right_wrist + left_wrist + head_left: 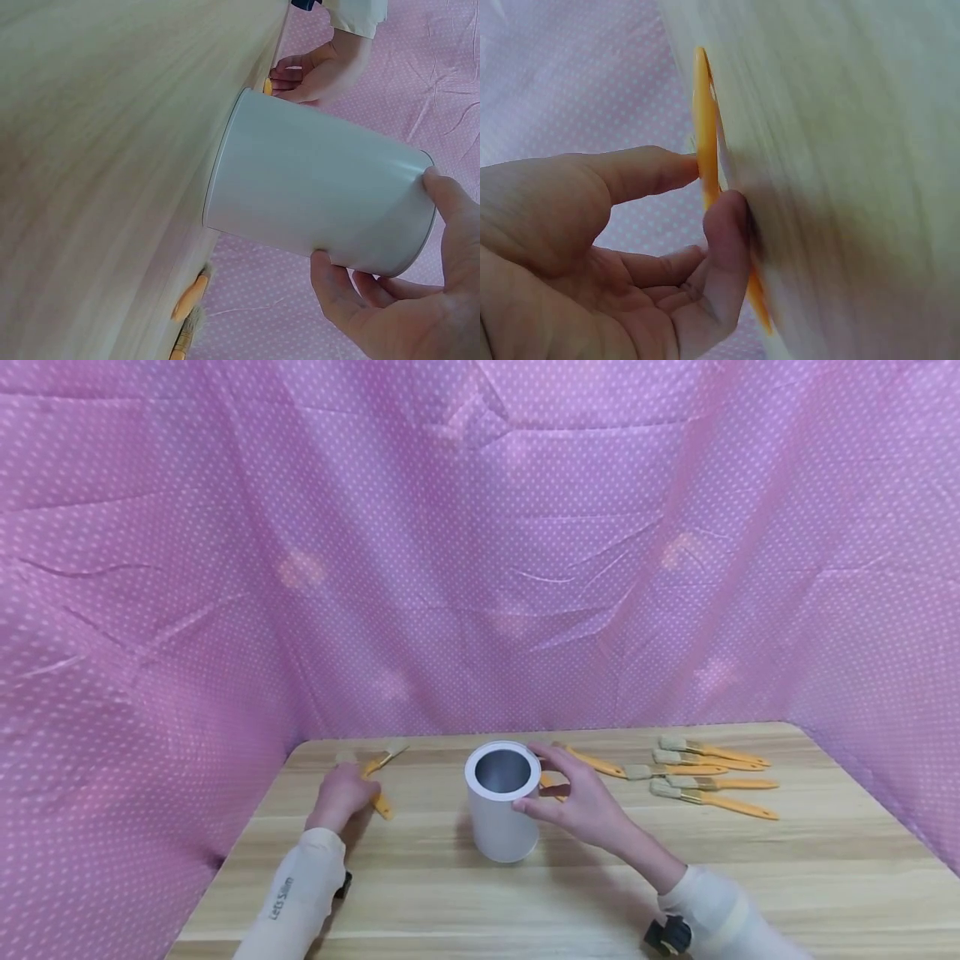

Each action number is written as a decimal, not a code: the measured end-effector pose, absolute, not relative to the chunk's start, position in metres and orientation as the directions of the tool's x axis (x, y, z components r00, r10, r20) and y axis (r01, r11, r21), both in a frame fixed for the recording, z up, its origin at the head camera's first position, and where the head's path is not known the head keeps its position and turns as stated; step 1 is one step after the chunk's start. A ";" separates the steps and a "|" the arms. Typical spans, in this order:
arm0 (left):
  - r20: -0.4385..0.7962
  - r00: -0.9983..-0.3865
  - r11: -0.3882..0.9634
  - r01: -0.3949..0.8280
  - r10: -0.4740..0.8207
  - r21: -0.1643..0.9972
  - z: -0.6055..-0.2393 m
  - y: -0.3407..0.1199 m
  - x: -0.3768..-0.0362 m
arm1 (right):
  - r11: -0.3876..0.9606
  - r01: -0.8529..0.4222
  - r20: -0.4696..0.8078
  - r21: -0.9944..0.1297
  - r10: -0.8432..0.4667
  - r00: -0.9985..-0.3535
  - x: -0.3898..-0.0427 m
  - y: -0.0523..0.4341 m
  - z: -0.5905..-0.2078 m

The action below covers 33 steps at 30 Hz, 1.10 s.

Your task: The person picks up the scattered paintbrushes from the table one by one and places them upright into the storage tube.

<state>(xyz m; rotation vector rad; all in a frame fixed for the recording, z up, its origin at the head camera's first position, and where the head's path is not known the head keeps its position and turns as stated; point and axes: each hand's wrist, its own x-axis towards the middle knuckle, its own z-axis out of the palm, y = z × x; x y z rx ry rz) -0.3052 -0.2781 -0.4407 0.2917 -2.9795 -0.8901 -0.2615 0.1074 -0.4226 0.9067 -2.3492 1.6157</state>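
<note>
wooden table (450, 902), pink dotted curtain (480, 568) around.

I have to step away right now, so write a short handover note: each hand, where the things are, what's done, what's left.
Left hand: pinches the orange-handled paintbrush lying on the wooden table.
Right hand: fingertips hold the rim of the upright white cylindrical tin, mid-table.
Five more orange-handled brushes lie flat to the tin's right.
Done: nothing in the tin as far as the head view shows.
Left: probably all six brushes go in.
</note>
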 end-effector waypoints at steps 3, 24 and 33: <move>-0.038 -0.982 0.799 -0.175 -0.187 0.575 -0.441 -0.283 -0.306 | 0.237 -0.551 0.440 -0.800 -0.394 -0.807 -0.262 0.107 -0.422; -0.144 -0.986 0.628 -0.164 -0.084 0.761 -0.442 -0.284 -0.315 | 0.190 -0.525 0.428 -0.830 -0.387 -0.817 -0.239 0.102 -0.393; -0.130 -0.991 0.543 -0.095 0.026 0.834 -0.428 -0.272 -0.307 | 0.184 -0.524 0.431 -0.832 -0.383 -0.817 -0.238 0.103 -0.394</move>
